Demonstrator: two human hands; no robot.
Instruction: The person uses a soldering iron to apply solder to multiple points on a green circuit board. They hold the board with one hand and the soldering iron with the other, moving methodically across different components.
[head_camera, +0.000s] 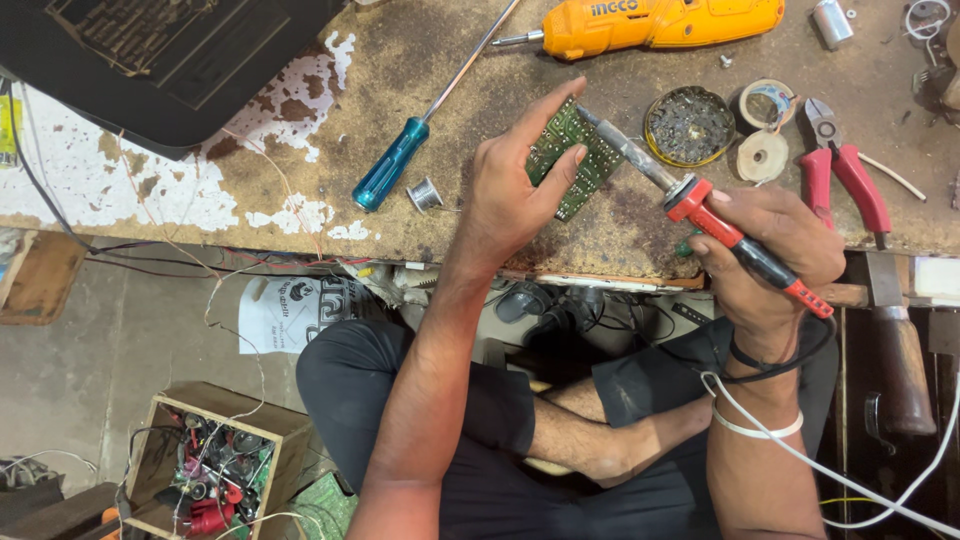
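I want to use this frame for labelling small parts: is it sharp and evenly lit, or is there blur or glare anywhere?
Head view: light is soft and even, with faint shadows; the circuit board in the left hand and the soldering iron in the right hand look sharp; no strong glare; the wooden box near the bottom edge is a little softer.

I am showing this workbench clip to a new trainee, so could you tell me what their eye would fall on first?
First, the two hands at the centre: the left hand grips a small green circuit board, and the right hand presses a red-handled soldering iron to it. Next comes the bright orange power screwdriver along the bench's top edge. A blue-handled screwdriver lies left of the board on the worn workbench.
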